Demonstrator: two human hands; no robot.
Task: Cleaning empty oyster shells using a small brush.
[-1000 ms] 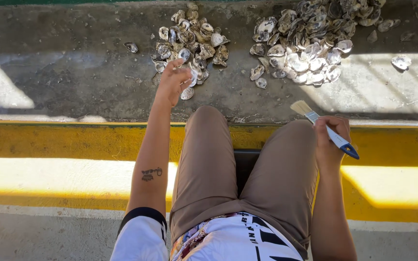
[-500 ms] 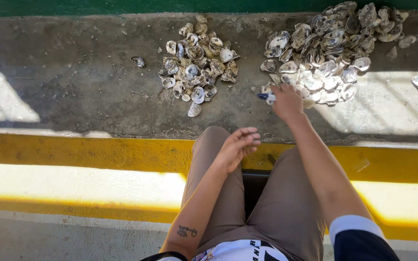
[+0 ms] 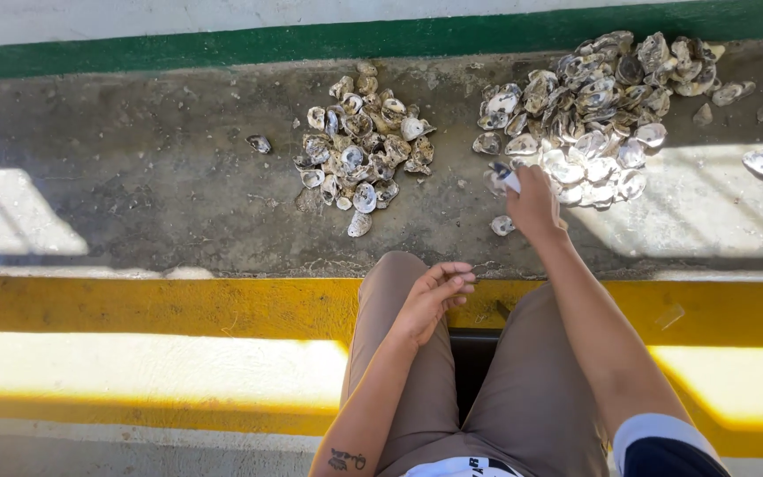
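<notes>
My right hand, closed on a brush handle, reaches the near edge of the big shell pile straight ahead; my left hand rests loosely curled, empty, on my knee.

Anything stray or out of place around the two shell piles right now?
A few shells lie apart from the piles: one shell left of the smaller pile, and one shell right of the larger pile. The right hand reaches the larger pile, gripping a tool; the left hand is empty.
</notes>
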